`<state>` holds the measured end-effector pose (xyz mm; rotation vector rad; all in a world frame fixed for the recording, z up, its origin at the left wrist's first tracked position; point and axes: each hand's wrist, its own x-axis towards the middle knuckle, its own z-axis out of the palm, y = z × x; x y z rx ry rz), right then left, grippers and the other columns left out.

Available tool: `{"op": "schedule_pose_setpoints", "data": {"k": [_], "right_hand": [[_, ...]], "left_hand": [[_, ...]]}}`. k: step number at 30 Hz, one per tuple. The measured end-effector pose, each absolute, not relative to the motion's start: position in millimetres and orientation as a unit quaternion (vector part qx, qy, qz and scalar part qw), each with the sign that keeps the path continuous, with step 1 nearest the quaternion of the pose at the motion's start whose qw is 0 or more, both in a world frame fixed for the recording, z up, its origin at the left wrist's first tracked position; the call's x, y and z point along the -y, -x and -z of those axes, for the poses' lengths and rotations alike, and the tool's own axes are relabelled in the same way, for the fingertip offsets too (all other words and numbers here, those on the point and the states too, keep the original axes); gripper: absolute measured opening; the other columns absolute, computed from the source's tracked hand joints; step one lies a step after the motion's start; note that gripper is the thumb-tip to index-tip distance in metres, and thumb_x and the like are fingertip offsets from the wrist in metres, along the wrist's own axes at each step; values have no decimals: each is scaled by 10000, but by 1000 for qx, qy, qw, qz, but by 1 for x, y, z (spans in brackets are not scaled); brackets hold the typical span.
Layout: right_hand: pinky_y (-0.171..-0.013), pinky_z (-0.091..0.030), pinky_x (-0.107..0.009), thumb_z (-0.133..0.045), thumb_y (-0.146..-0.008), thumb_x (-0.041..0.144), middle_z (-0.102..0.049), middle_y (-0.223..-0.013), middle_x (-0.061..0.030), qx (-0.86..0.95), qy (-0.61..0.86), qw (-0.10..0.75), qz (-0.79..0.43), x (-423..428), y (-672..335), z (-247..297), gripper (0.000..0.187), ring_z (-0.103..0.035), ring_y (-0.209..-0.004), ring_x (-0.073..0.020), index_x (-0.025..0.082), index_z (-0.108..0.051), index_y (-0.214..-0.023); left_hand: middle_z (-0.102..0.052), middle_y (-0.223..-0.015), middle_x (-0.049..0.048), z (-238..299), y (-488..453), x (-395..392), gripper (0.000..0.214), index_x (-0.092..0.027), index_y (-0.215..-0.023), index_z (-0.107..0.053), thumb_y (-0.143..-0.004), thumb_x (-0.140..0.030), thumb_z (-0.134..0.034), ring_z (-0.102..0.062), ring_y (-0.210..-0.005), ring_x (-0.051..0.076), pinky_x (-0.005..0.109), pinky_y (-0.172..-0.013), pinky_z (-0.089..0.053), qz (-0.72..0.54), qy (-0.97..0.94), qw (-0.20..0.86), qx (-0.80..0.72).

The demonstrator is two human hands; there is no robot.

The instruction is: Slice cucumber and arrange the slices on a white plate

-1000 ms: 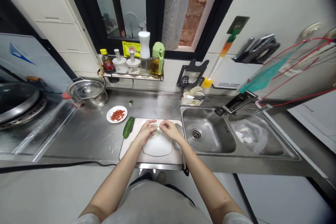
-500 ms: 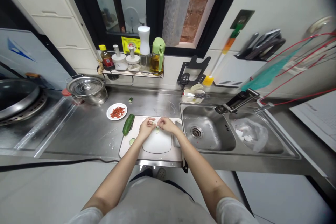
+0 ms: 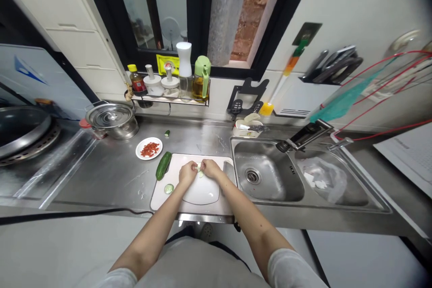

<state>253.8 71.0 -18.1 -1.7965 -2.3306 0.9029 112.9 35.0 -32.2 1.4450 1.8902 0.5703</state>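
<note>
Both my hands meet over a white plate that lies on a pale cutting board. My left hand and my right hand are closed in pinches around a small pale piece held between them; it is too small to name. A whole cucumber lies along the board's left edge. One cucumber slice rests on the board to the left of the plate.
A small plate of red pieces and a lidded steel pot sit back left. A sink lies right of the board, with a second basin holding a plastic bag. A condiment shelf lines the wall, a wok far left.
My hands have drawn closer together over the plate, still pinching the small piece. The view has shifted slightly.
</note>
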Motion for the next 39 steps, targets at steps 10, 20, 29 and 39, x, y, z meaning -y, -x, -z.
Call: {"op": "schedule_pose_setpoints", "data": {"k": [10,20,29,39], "right_hand": [[-691,-342,-225,-549,-831,142,-685,-924,-90,794,555,-27,-246,-75,-251,14,137,-598,-851,-161,159,-667,-899],[-801,-369,-249,-561,-849,172,-663,-1034,-111,802,556,-38,-216,-75,-251,9,168,-588,-989,-194,166,-651,-991],[-765,-388,-278,-483,-919,279,-663,-1052,-128,738,646,-31,-192,-62,-265,9,214,-595,-1003,-216,174,-605,-1060],[-788,-408,-294,-556,-888,304,-679,-1033,-144,703,678,-54,-208,-53,-263,20,230,-619,-1017,-230,172,-608,-1069]], "left_hand": [[-705,-869,67,36,-119,-38,178,-241,-863,-678,-750,-149,-575,-637,-865,224,291,-750,-418,-159,-576,317,-736],[-625,-1054,91,32,-122,-37,209,-226,-974,-651,-802,-170,-547,-582,-985,218,285,-781,-402,-120,-623,253,-730],[-599,-979,57,29,-123,-38,105,-207,-890,-636,-839,-237,-548,-569,-895,180,266,-724,-379,-141,-630,267,-716],[-614,-979,50,40,-123,-43,99,-218,-870,-642,-829,-286,-583,-580,-882,172,248,-696,-368,-119,-633,265,-717]]}}
